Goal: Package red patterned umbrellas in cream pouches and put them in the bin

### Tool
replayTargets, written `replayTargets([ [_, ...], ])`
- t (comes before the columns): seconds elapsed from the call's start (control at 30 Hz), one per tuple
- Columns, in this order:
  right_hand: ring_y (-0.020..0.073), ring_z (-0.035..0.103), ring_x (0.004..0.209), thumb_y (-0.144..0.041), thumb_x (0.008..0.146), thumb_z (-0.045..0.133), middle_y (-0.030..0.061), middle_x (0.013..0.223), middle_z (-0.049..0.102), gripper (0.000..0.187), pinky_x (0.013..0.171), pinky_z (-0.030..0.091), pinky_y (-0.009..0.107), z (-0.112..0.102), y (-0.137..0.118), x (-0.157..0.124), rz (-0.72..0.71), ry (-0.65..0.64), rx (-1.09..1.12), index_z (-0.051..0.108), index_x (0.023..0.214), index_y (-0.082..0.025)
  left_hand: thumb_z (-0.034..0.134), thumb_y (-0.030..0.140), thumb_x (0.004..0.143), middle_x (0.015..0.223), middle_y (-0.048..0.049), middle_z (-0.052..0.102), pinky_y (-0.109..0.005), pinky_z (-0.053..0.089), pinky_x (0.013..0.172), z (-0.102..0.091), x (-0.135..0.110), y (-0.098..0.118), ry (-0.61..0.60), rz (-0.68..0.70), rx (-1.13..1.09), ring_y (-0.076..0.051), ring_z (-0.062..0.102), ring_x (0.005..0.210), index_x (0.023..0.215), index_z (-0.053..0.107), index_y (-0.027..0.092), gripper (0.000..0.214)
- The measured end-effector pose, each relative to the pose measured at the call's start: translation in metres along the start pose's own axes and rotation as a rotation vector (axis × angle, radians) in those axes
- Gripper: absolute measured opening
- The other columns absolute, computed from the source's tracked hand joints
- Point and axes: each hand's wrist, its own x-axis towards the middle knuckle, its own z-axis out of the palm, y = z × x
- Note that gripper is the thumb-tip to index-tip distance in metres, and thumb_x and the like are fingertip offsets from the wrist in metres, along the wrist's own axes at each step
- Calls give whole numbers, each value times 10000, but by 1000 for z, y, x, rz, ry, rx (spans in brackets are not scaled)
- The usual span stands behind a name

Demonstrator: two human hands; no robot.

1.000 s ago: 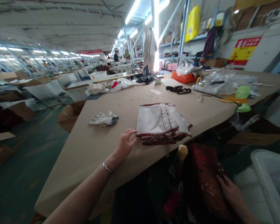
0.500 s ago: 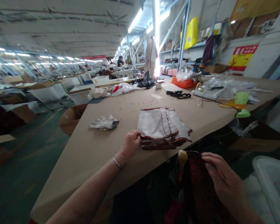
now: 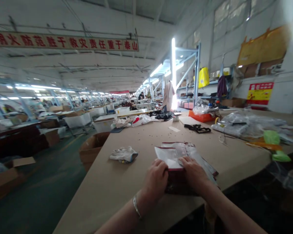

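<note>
A stack of grey fabric pieces with dark red edging point(image 3: 183, 152) lies near the front edge of the tan worktable point(image 3: 127, 188). My left hand point(image 3: 156, 178) is curled on the stack's near left corner, its fingers closed on the fabric. My right hand point(image 3: 194, 172) rests on the near edge of the stack beside it, fingers bent and pressing the top grey piece. A dark red piece shows between and under both hands. A bracelet sits on my left wrist.
A white work glove point(image 3: 124, 153) lies left of the stack. Farther back are a black strap point(image 3: 197, 128), an orange tray point(image 3: 202, 116), clear plastic bags point(image 3: 249, 125) and green items point(image 3: 274, 146). Cardboard boxes point(image 3: 92, 149) stand on the floor at left. A person works far back.
My right hand came up from the dark red fabric below the table and now rests on the stack. My left hand stayed at the stack's corner. The view tilted upward.
</note>
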Motion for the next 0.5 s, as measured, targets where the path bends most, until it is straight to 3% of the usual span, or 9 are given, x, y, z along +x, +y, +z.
replayTargets([
  [0.1,270,665,988,-95,775,379,157,1126,685,524,837,488,353,-6,25,-12,171,-3,93,550,1269,-132,490,32,650,854,-37,593,-288,418,735,6,-18,-7,32,-87,-71,-181,537,810,755,571,202,216],
  [0.2,257,680,972,-162,723,396,122,1066,719,556,830,516,345,-9,32,-32,216,132,279,539,1260,-154,532,80,645,659,6,529,-256,379,610,20,-27,-3,68,-331,-317,-142,484,629,669,545,197,120],
  [0.27,240,681,983,-161,704,381,92,1084,718,530,832,526,334,-4,29,-50,148,249,309,570,1198,-198,559,150,673,567,31,479,-233,356,525,25,-26,10,109,-570,-665,-120,446,536,640,509,200,78],
  [0.33,234,696,939,-173,725,388,77,1042,731,454,791,542,321,5,26,-67,63,280,286,612,1115,-232,616,238,689,599,35,519,-214,369,476,24,-21,29,172,-768,-1074,-112,468,516,716,510,206,114],
  [0.43,222,714,837,-212,779,415,60,936,747,357,695,553,284,14,28,-85,19,216,339,648,1048,-243,740,348,659,680,22,591,-211,431,497,16,-19,60,180,-877,-1484,-123,550,575,817,507,211,313],
  [0.5,209,711,752,-250,805,434,39,836,745,301,633,551,256,13,34,-93,66,183,434,675,986,-239,789,403,623,651,22,592,-219,440,513,15,-23,72,146,-880,-1531,-123,552,568,809,514,204,387],
])
